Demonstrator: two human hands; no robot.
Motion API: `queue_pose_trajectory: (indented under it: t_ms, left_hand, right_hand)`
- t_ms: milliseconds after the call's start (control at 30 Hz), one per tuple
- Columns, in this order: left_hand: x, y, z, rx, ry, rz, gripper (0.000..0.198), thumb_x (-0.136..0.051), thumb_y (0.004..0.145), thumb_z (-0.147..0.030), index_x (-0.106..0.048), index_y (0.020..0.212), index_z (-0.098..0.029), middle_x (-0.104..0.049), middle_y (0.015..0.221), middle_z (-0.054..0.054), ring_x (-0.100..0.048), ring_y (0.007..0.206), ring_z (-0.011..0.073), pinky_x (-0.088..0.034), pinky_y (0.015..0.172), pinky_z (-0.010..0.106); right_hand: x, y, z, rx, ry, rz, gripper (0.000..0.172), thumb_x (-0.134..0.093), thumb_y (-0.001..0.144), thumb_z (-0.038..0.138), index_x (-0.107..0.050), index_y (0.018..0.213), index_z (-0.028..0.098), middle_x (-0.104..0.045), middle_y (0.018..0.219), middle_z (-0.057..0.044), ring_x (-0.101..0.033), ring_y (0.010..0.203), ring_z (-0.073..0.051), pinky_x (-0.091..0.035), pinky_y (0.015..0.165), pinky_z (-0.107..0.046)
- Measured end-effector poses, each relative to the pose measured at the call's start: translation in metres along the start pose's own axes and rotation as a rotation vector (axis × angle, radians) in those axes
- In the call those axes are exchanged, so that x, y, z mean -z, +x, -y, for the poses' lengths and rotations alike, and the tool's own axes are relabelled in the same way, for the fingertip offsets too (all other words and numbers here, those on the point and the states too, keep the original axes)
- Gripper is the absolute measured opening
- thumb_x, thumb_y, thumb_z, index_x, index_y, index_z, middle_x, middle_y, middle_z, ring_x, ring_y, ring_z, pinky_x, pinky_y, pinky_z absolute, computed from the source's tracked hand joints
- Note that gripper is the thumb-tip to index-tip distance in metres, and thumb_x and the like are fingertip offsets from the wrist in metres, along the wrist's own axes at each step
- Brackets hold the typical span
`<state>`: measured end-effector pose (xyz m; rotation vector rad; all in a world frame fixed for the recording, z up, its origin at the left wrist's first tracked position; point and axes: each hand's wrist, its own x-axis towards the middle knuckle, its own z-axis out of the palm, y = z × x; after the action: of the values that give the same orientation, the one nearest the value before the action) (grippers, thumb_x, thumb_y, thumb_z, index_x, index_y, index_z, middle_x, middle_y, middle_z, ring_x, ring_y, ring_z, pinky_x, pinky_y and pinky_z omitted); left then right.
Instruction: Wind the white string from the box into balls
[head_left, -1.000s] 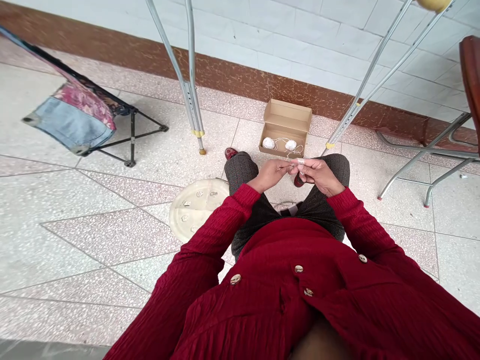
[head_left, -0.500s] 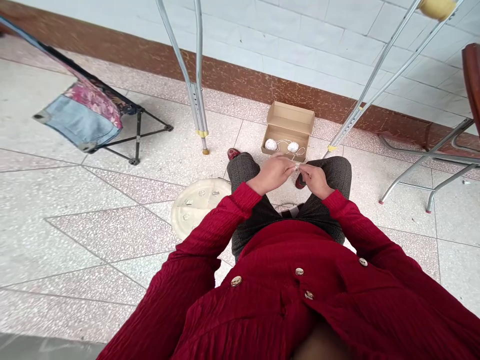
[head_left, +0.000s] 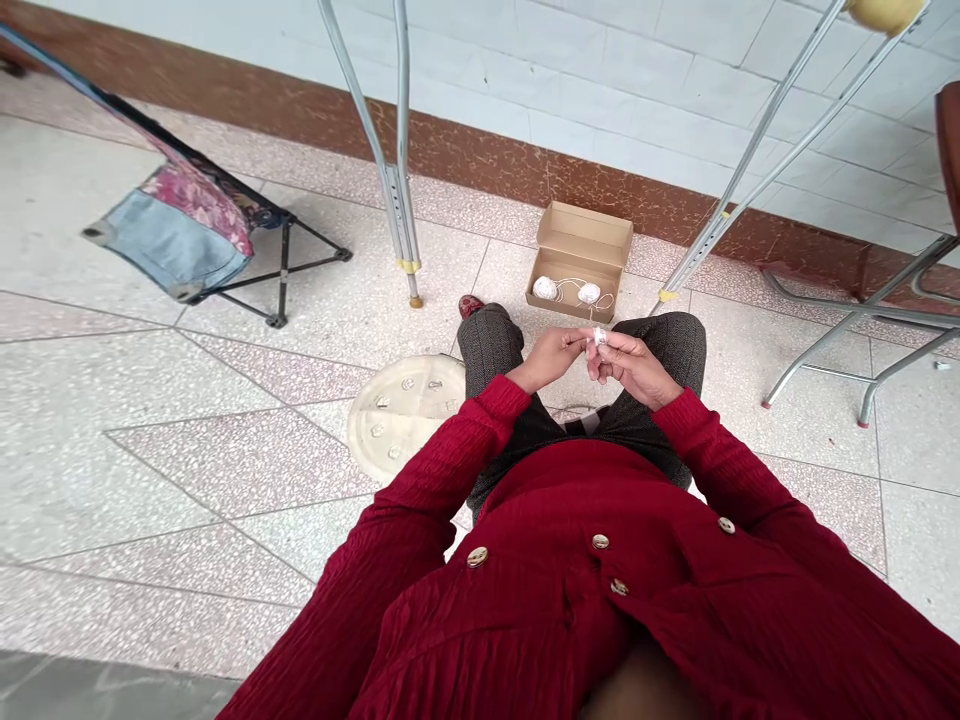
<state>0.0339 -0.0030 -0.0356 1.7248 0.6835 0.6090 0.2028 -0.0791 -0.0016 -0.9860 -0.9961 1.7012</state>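
My two hands meet above my knees. A small bundle of white yarn (head_left: 599, 337) sits around the fingertips of my right hand (head_left: 636, 368), whose other fingers are curled. My left hand (head_left: 553, 358) is closed in a pinch against the yarn from the other side; its fingertips are partly hidden. Just beyond them on the floor, an open cardboard box (head_left: 576, 310) contains two balls, a left white yarn ball (head_left: 545, 289) and a right white yarn ball (head_left: 589, 293). Loose strands run between the balls and along the front of the box.
Left of my legs lies a round cream disc (head_left: 360, 425) with several small white pieces on it. Two metal crutches, left (head_left: 401, 210) and right (head_left: 701, 240), lean at the wall. A folding stool (head_left: 180, 245) stands left, a metal-legged chair (head_left: 847, 340) right.
My right hand has turned, showing its curled fingers and more of the white yarn at its fingertips. My left hand has shifted slightly down and stays beside it. The view has shifted slightly.
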Motion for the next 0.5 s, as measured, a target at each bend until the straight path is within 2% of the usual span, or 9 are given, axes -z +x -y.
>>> queue_pose_trajectory:
  t_ms: [133,200,300,367,500]
  left_hand:
    - [-0.012,-0.015,0.006,0.061,0.083,0.018,0.042,-0.049,0.100,-0.038,-0.068,0.070,-0.015,-0.071,0.071,0.002,-0.063,0.068,0.0137,-0.046,0.072,0.024]
    - [-0.013,-0.023,0.007,0.066,0.211,0.059,0.038,-0.052,0.098,-0.036,-0.069,0.070,-0.016,-0.070,0.070,0.002,-0.062,0.069,0.0143,-0.045,0.072,0.025]
    - [-0.005,-0.030,0.001,0.001,0.420,0.084,0.036,-0.053,0.096,-0.032,-0.068,0.066,-0.017,-0.065,0.063,0.001,-0.060,0.069,0.0156,-0.046,0.078,0.028]
    - [0.006,-0.030,-0.007,-0.065,0.507,0.037,0.037,-0.051,0.098,-0.032,-0.067,0.068,-0.018,-0.065,0.065,0.002,-0.061,0.072,0.0165,-0.047,0.085,0.030]
    - [0.028,-0.014,-0.019,-0.185,0.574,-0.040,0.035,-0.050,0.100,-0.031,-0.067,0.073,-0.018,-0.070,0.073,0.002,-0.062,0.073,0.0167,-0.045,0.101,0.037]
  right_hand:
    - [0.006,0.014,-0.002,0.031,-0.100,-0.082,0.042,-0.068,0.090,0.044,-0.068,0.129,0.027,-0.064,0.097,-0.002,-0.059,0.059,-0.007,-0.046,0.051,-0.020]
    - [0.016,0.022,-0.004,0.062,-0.257,-0.173,0.045,-0.064,0.092,0.050,-0.067,0.130,0.026,-0.064,0.102,-0.003,-0.056,0.052,-0.005,-0.043,0.046,-0.020]
    - [0.036,0.027,-0.011,0.076,-0.541,-0.295,0.048,-0.055,0.095,0.054,-0.067,0.131,0.024,-0.065,0.109,-0.006,-0.053,0.043,-0.003,-0.037,0.038,-0.020]
    - [0.044,0.024,-0.018,0.060,-0.684,-0.285,0.047,-0.050,0.097,0.053,-0.067,0.128,0.022,-0.066,0.110,-0.007,-0.052,0.041,-0.003,-0.037,0.038,-0.020]
    - [0.041,0.009,-0.030,-0.007,-0.731,-0.103,0.045,-0.049,0.098,0.055,-0.071,0.111,0.018,-0.068,0.100,-0.006,-0.053,0.040,-0.003,-0.039,0.040,-0.020]
